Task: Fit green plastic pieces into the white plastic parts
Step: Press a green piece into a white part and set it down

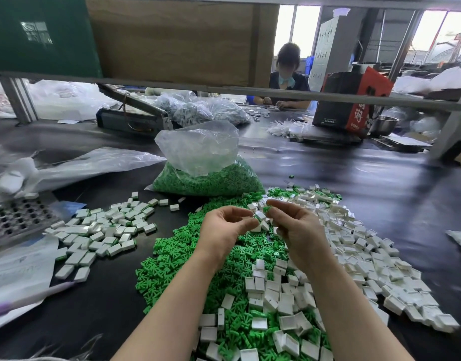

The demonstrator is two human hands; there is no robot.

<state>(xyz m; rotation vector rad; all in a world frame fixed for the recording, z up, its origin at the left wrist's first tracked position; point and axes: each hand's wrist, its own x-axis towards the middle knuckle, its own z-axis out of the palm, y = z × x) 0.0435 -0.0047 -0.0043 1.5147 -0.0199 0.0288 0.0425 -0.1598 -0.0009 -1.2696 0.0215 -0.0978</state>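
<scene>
— What's in each grip?

— The right hand [296, 230] pinches a green piece [267, 209] at its fingertips. The left hand [225, 229] curls its fingers round a white part [260, 215], which shows just beyond its fingertips. Both are held above the table [380, 178], close together; whether they touch yet, I can't tell.

— What might go wrong?

— I'd guess the green piece could go in skewed or the wrong way round and jam, or slip from so light a pinch and vanish into the loose green heap [187, 256] below.

— What's hard to see?

— The white part's opening and most of the green piece, hidden by fingers. The white heap [367, 251] runs off the bottom edge, and the bag of green pieces [211, 178] only shows its contents through plastic.
</scene>
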